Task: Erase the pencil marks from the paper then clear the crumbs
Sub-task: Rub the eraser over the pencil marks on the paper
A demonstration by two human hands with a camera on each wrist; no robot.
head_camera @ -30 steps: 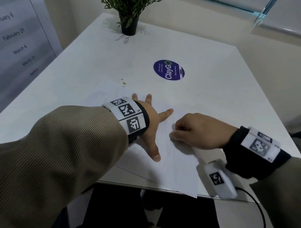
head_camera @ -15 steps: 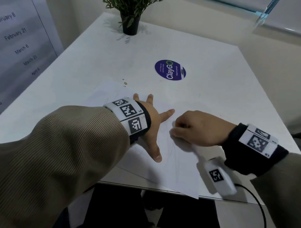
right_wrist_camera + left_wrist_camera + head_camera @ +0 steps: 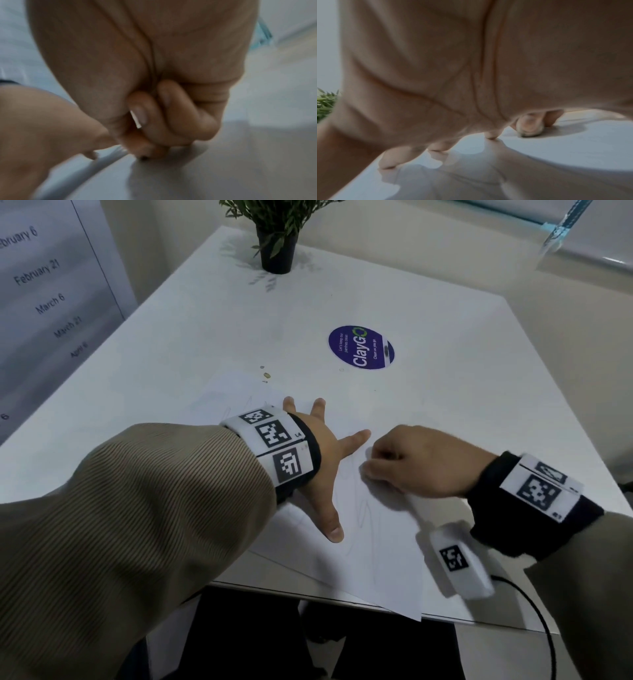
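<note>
A white sheet of paper with faint pencil scribbles lies at the table's near edge. One corner of the sheet hangs over that edge. My left hand lies flat on the sheet, and its spread fingertips press down on it. Just to the right, my right hand is curled with its fingertips on the paper, pinching a small pale eraser. The eraser is almost wholly hidden by the fingers. My left thumb points toward me beside the scribbles.
On the white table, a purple round sticker sits beyond the paper and a potted plant stands at the far edge. A few small specks lie by the paper's far corner. A cable trails from my right wrist.
My right hand has slid a little away from me across the paper, wrist following. My left hand stays pressed in the same spot.
</note>
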